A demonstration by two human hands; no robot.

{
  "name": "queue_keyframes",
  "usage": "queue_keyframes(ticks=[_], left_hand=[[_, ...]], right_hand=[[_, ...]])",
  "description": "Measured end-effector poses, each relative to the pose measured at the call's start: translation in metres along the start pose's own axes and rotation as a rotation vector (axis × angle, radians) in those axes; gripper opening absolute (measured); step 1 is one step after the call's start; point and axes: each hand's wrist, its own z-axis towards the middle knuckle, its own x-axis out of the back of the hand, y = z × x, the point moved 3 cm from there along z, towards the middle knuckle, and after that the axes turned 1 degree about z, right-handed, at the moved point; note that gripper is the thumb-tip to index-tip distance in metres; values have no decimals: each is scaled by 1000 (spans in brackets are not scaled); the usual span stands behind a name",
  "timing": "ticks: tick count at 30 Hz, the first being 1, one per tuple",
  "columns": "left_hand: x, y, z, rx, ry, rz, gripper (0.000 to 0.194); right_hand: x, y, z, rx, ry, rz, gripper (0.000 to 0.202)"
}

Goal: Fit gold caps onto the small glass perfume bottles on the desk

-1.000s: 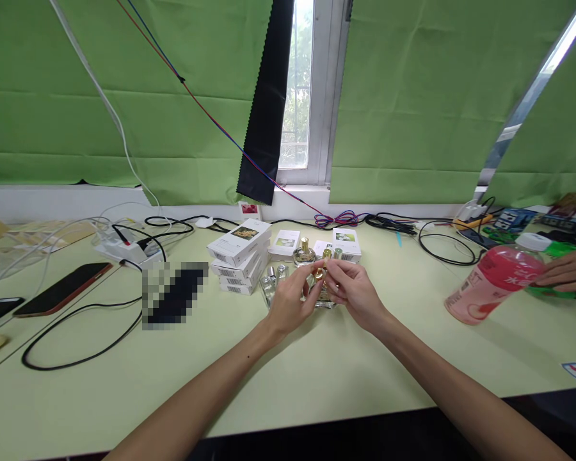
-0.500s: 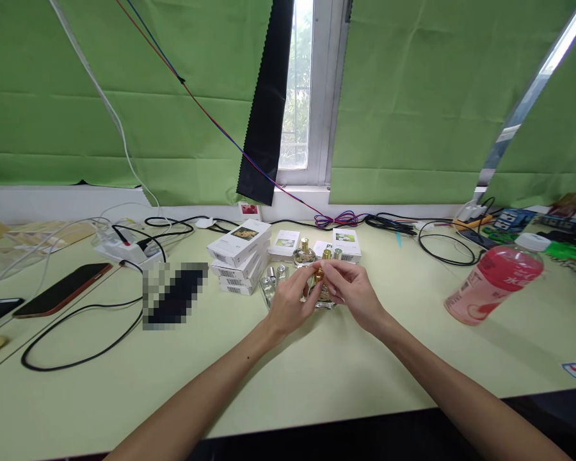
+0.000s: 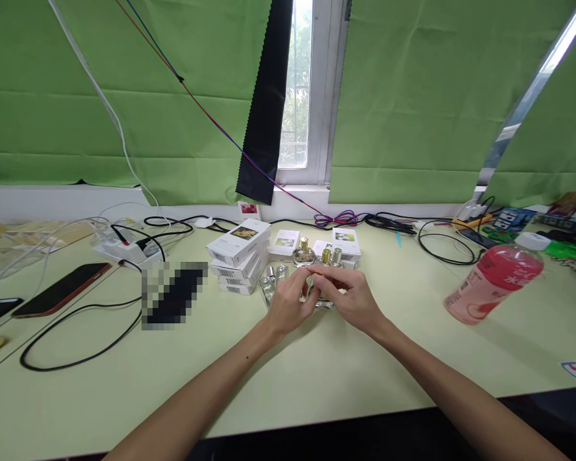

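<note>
A clear glass perfume bottle [image 3: 325, 304] stands on the table between my hands, mostly hidden by them. My left hand [image 3: 290, 298] is closed around its left side. Over its top, where gold showed earlier, the fingers of my right hand [image 3: 349, 296] are pinched and cover the neck. Just behind are a gold-capped bottle [image 3: 326, 257] and a silver-capped bottle [image 3: 336, 257]. Farther back stands a round glass bottle [image 3: 304, 254] with a gold top. Slim clear glass bottles [image 3: 269, 287] lie left of my left hand.
Stacked white boxes [image 3: 240, 244] stand to the left, with a flat white box [image 3: 285, 245] and another box [image 3: 346, 242] behind the bottles. A pink drink bottle [image 3: 494, 282] leans at the right. Phone [image 3: 63, 289], power strip [image 3: 129, 251] and black cables [image 3: 388, 223] lie around.
My right fingers have shifted down and flattened over the bottle's top, hiding the gold neck that showed before. The left hand stays in place.
</note>
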Motion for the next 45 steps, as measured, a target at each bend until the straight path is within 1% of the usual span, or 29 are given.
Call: queue_keyframes(ticks=[8,11,13,16,19,21,24,27,30,33,36,38,41,45], left_hand=[[1,1,0,-3,-5,4,13],[1,0,-1,5,-9,8,17],[0,-2,-2,6,-12,5,23],[-1,-4,-3,-30,-15,-7,35],[-1,-4,-5,-97,-19,18,44],[-2,-4,-5,-106,-33,49,47],[-2,-7,-7,-66,-53,83,47],[-3,-7,-7,-98,-58,66,45],[-3,-6,-5,-97,-75,29,39],[-2,-4,-3,-53,-91,21,32],[-2,-3,-2,-34,-89,-8,36],[-2,-4,-2,2,-76,-42,39],[-1,-6,-1,86,-42,-78,36],[0,-8,0,144,-1,-62,29]], right_hand=[[1,-2,0,75,-21,-62,27],[1,-3,0,107,-23,-90,26],[1,-4,0,141,-26,-106,26],[-3,-7,-1,213,-58,-137,25],[-8,-10,-5,332,-108,-212,25],[-11,-12,-8,401,-130,-264,24],[-12,-19,-10,461,-114,-283,22],[-8,-26,-10,496,-53,-256,20],[-2,-28,-7,435,27,-217,19],[4,-26,-4,295,98,-159,16],[9,-21,-1,129,168,-42,16],[13,-15,3,19,210,62,20],[18,-6,9,-100,250,207,26],[23,7,14,-179,254,328,28]])
